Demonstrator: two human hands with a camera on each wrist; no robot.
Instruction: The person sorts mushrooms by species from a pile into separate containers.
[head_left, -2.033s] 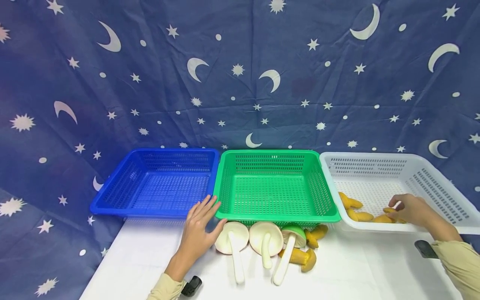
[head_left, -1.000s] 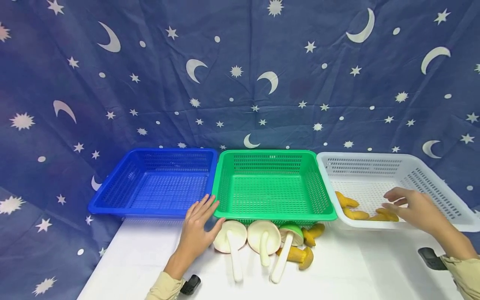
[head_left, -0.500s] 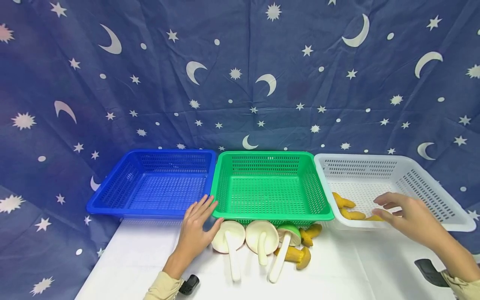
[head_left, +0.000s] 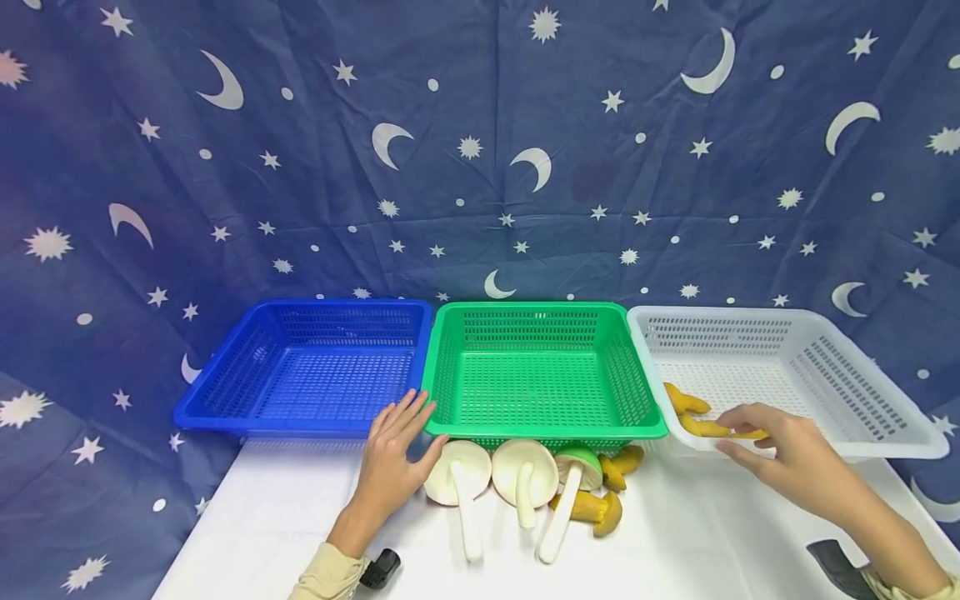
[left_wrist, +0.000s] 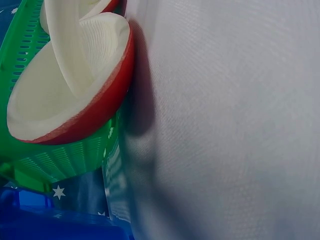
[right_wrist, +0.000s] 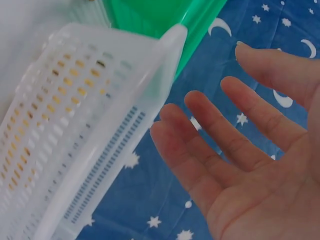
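My right hand [head_left: 795, 458] hovers at the front rim of the white basket [head_left: 918, 448], fingers loosely bent with nothing between them. In the right wrist view its fingers [right_wrist: 210, 125] spread apart beside that basket's wall. Several yellow-brown mushrooms [head_left: 686, 403] lie in the basket's front left corner, partly hidden by the hand and rim. My left hand [head_left: 392, 471], fingers extended, is over the table by the front of the blue and green baskets. Its thumb is right at a mushroom [head_left: 480, 471] with a white stem; the left wrist view shows a red cap [left_wrist: 112, 95].
The blue basket [head_left: 187, 417] and green basket [head_left: 547, 433] stand left of the white one. Before the green basket lie another pale-stemmed mushroom [head_left: 543, 479], a green-capped mushroom [head_left: 592, 475] and yellow-brown mushrooms [head_left: 606, 518]. A starry blue cloth [head_left: 450, 108] hangs behind.
My right hand has let go of a yellow-brown mushroom in the white basket, then moved left and back toward me over the front rim. The left hand stays put; the view shifts slightly.
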